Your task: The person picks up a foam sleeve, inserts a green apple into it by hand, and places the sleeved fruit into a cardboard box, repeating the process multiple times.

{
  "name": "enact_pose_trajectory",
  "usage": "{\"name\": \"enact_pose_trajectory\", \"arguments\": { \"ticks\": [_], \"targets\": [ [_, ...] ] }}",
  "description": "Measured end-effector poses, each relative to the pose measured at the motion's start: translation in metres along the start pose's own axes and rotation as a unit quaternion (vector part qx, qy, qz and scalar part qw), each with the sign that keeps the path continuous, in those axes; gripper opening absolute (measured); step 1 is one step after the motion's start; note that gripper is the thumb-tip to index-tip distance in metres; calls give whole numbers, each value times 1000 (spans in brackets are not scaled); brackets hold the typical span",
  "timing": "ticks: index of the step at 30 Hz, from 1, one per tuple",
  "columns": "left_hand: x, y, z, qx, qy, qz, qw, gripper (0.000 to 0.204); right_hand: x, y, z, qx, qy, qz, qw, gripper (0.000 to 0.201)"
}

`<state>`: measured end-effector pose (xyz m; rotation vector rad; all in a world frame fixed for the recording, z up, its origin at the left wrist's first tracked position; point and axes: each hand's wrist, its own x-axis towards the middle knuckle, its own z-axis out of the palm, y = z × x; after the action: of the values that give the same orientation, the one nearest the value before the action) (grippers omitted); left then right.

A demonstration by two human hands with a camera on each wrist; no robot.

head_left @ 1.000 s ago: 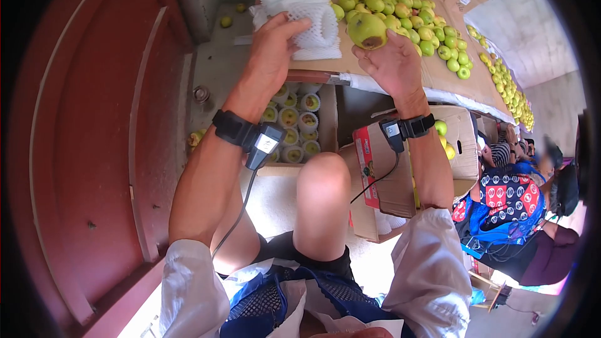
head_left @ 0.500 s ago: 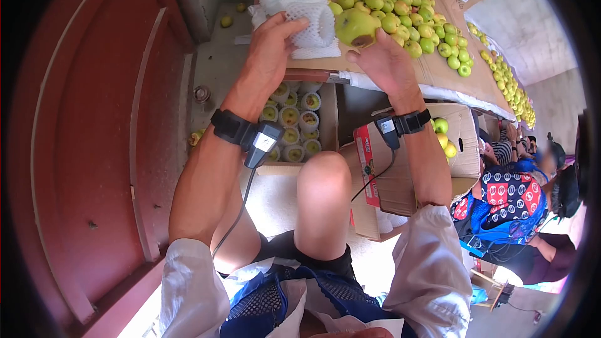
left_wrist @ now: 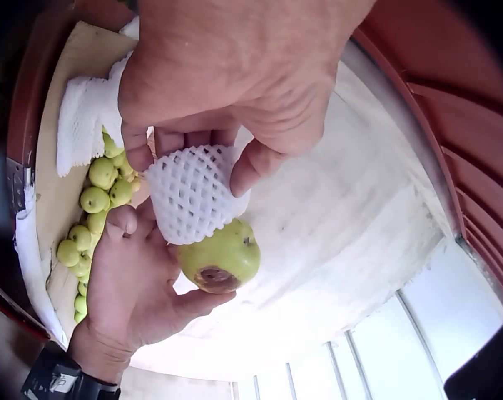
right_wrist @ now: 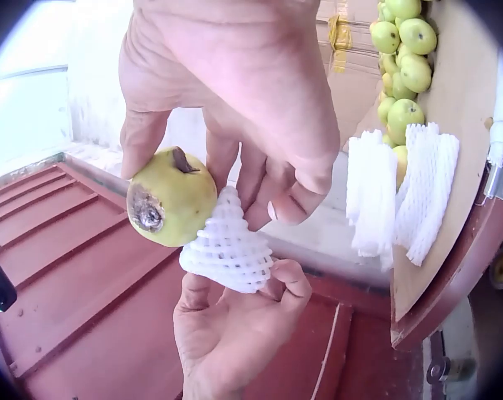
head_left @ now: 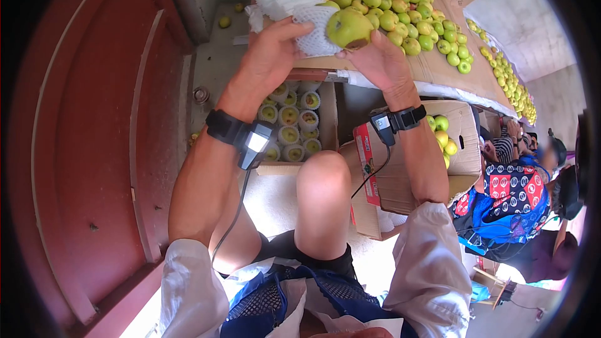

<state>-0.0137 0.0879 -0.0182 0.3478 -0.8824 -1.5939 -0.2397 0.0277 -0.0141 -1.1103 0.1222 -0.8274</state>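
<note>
My left hand pinches a white foam fruit net between thumb and fingers. In my right hand is a green apple, gripped by thumb and fingers, with a rough brown patch on its side. The apple meets the net's open end, and in the left wrist view the net overlaps part of it. Both hands are close together above the front edge of the cardboard-covered table. Beside the left hand, a stack of flat foam nets lies on the table.
Many loose green apples spread over the table. Below it, a box holds net-wrapped apples. An open carton with several apples stands at the right. A red door flanks the left side; another person is at the far right.
My right hand has brought the apple leftward to the foam net. The left hand has shifted slightly with the net, which has opened toward the apple.
</note>
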Motion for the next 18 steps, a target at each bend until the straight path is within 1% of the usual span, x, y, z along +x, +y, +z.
{"name": "enact_pose_trajectory", "arguments": {
  "ticks": [3,6,10,13,15,18],
  "targets": [
    [0,1,1,-17,-1,16,1000,47,-4,-4,-4,-42,9,10,999,61],
    [1,-1,-3,-23,9,-1,1000,49,-8,-9,0,-104,34,12,994,61],
    [2,0,-4,-39,0,-16,999,50,-14,-21,20,-205,53,19,977,61],
    [0,-1,-2,-27,10,-24,999,50,-20,-20,23,-235,76,26,969,66],
    [0,-3,-2,-23,24,-28,999,49,-21,-23,24,-242,62,33,968,60],
    [2,-4,-2,-6,15,-12,1000,48,-19,-21,23,-266,42,28,963,55]
  ]
}}
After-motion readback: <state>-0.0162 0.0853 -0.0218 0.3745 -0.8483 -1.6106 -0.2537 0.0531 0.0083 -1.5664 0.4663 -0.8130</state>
